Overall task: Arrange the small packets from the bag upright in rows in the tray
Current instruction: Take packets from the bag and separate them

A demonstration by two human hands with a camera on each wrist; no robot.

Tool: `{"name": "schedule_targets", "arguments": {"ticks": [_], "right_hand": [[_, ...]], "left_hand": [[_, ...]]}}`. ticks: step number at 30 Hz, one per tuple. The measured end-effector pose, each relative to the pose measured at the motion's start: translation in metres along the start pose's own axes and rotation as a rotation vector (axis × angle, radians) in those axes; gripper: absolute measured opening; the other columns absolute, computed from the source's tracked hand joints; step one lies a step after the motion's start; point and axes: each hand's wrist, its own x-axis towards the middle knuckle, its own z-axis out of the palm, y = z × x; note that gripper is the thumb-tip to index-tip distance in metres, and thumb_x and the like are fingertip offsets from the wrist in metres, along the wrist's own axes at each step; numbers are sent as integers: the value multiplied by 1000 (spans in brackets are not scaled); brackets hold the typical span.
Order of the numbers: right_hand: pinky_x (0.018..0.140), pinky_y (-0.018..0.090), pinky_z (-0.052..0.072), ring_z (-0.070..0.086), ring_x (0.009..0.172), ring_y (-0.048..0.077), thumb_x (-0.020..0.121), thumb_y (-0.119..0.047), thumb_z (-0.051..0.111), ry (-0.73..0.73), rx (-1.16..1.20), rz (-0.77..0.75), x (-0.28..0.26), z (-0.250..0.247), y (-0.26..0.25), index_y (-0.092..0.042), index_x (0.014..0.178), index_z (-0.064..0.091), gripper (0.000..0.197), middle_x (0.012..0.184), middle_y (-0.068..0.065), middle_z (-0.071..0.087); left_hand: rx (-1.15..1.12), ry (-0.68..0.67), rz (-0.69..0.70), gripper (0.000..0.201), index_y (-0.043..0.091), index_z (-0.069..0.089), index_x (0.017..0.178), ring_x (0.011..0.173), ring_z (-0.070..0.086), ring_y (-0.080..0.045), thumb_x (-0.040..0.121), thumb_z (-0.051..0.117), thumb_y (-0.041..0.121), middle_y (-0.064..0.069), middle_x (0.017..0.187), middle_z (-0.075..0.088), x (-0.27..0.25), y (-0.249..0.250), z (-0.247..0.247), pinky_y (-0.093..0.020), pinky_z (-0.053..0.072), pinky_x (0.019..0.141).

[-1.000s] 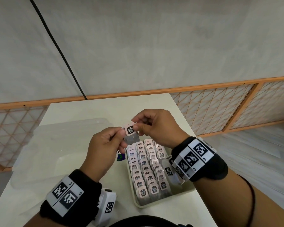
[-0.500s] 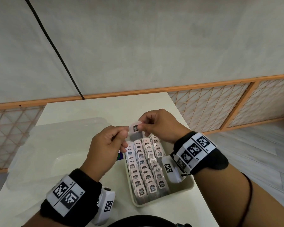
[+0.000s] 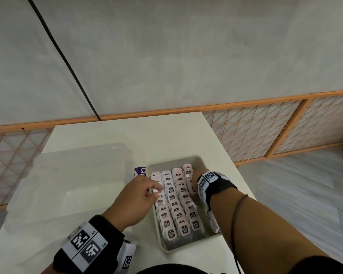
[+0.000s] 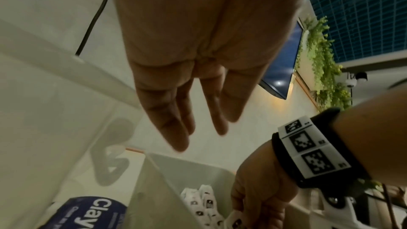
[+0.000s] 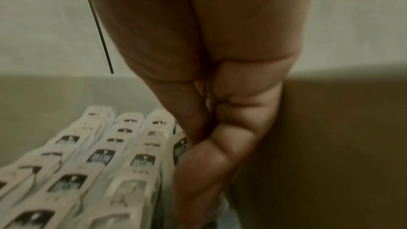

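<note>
A beige tray (image 3: 198, 161) on the white table holds several rows of small white packets (image 3: 174, 204) with dark labels, standing upright. My right hand (image 3: 194, 180) is down in the tray's far right corner, against the right wall. In the right wrist view its curled fingers (image 5: 209, 154) pinch one packet (image 5: 181, 147) at the end of the rightmost row. My left hand (image 3: 156, 189) hovers over the tray's left edge, and its fingers (image 4: 171, 128) hang straight and hold nothing. The purple packet bag (image 3: 140, 171) lies just left of the tray's far corner.
A large clear plastic tub (image 3: 67, 184) stands left of the tray, close to my left hand. The table's right edge (image 3: 236, 169) runs close beside the tray. An orange lattice fence (image 3: 265, 125) lines the wall behind.
Both hands came down from above the tray. The left hand let go of the packet and moved to the tray's left edge. The right hand carried the packet down into the right row.
</note>
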Motion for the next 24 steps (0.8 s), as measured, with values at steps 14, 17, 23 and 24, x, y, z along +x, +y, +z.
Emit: {"name": "schedule_targets", "arguments": {"ticks": [14,17,23,24], "right_hand": [[111,32,32,39,135,18,82,-28,68,-144,28,-20,20,13,4,-24,140,43,64,148,-5,40],[110,29,32,41,134,17,85,-24,65,-159,18,-5,21,11,6,-22,138,46,56,146,-4,43],[101,16,39,35,137,27,91,-19,57,-81,-104,-70,20,19,7,-4,144,33,60,151,7,33],[110,25,33,31,140,24,88,-23,62,-77,-48,-62,15,17,6,-11,148,29,69,154,2,28]], "left_hand": [[256,-364,-127,31,4,63,114,93,62,-23,94,43,16,-14,103,64,2,-11,13,-29,46,82],[135,-390,-203,30,-2,61,112,89,67,-25,92,43,10,-16,97,68,2,-8,15,-35,53,83],[-46,-403,-314,32,4,57,120,77,72,-23,92,42,6,-7,77,70,2,-4,17,-39,57,80],[-57,-393,-324,32,4,57,121,76,72,-23,92,42,5,-8,79,71,2,-3,17,-39,57,80]]}}
